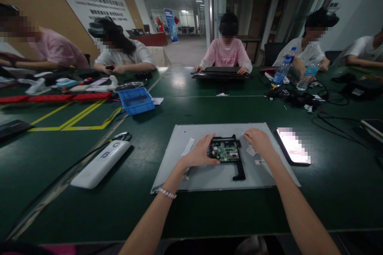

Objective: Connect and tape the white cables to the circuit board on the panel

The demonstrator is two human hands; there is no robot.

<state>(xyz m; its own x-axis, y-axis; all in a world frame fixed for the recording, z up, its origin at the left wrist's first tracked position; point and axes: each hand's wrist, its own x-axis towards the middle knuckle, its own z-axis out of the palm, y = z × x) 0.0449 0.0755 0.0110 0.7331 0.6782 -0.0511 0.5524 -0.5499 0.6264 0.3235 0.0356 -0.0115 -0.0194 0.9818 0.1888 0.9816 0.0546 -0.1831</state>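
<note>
A green circuit board (228, 153) sits in a black plastic frame (239, 171) on a light grey panel (197, 179). My left hand (199, 153) grips the frame's left side, fingers at the top edge and thumb at the bottom. Just right of the frame, my right hand (259, 141) has thumb and fingertips pinched together near its upper right corner. What lies between those fingertips is too small to make out. Around the hands, a white strip (188, 146), a whitish scrap (251, 150) and a small label (260, 162) lie on the panel.
A lit phone (293, 147) lies right of the panel, and a white power bank (101, 163) with a cable lies left. Beyond are a blue bin (136, 101), water bottles (283, 69) and tangled black cables (295, 97). Several people sit around the green table (179, 223).
</note>
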